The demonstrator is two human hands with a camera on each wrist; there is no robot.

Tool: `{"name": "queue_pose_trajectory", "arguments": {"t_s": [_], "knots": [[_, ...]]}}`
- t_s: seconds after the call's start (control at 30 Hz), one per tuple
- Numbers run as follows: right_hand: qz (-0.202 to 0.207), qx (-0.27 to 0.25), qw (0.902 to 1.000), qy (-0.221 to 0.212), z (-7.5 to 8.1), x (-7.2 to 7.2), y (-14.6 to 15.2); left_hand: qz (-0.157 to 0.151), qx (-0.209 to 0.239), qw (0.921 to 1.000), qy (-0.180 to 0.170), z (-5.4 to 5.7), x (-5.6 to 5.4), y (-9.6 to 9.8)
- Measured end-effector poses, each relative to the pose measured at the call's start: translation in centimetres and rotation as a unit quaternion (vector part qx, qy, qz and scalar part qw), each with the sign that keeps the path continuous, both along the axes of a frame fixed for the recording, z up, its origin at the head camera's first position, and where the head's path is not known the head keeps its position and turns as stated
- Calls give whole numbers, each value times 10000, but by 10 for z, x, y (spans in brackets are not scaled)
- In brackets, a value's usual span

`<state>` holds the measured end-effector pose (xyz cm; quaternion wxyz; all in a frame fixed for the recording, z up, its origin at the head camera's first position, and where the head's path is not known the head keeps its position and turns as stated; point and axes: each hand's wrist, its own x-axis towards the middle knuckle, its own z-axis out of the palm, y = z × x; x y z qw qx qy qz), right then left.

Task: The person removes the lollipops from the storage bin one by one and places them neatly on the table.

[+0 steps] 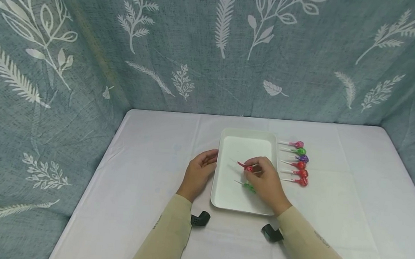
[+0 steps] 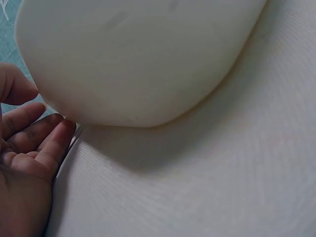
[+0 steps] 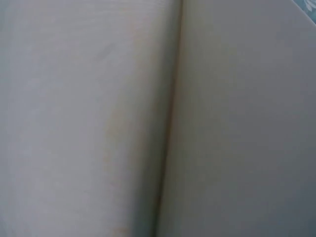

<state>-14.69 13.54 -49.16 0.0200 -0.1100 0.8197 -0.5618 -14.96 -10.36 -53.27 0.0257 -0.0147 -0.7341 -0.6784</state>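
Observation:
Over the white tray (image 1: 243,204), my right hand (image 1: 264,179) pinches a red-wrapped lollipop (image 1: 249,168) between thumb and fingers. A green lollipop (image 1: 249,187) lies in the tray just below that hand, which partly covers it. My left hand (image 1: 200,172) rests beside the tray's left side. In the left wrist view, the relaxed fingers (image 2: 57,143) of that hand touch the outer wall of the tray (image 2: 138,74). The right wrist view takes in the tray's side (image 3: 237,123) and the cloth, with no hand in it.
Right of the tray, several lollipops lie in a column, sticks pointing left: a pink one (image 1: 298,144), a green one (image 1: 302,151), a purple one (image 1: 303,158) and red ones (image 1: 303,181). A white cloth (image 1: 144,173) covers the table. Leaf-patterned curtains (image 1: 200,42) surround it.

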Motion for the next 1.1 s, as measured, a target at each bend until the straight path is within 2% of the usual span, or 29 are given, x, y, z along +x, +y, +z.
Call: {"name": "queue_pose_trajectory", "arguments": {"t_s": [0.37, 0.63, 0.8, 1.1], "knots": [[-410, -196, 9988, 168, 13, -1, 20, 30, -3, 10000, -69, 1, -1, 1], [-739, -358, 9966, -111, 17, -1, 38, 51, -35, 10000, -55, 1, -1, 0], [-787, -360, 9960, -235, 18, 4, 48, 47, -31, 10000, -23, 1, -2, 0], [-882, -342, 9955, -100, 12, 7, 61, 27, -70, 10000, -57, -1, -2, 0]]}}
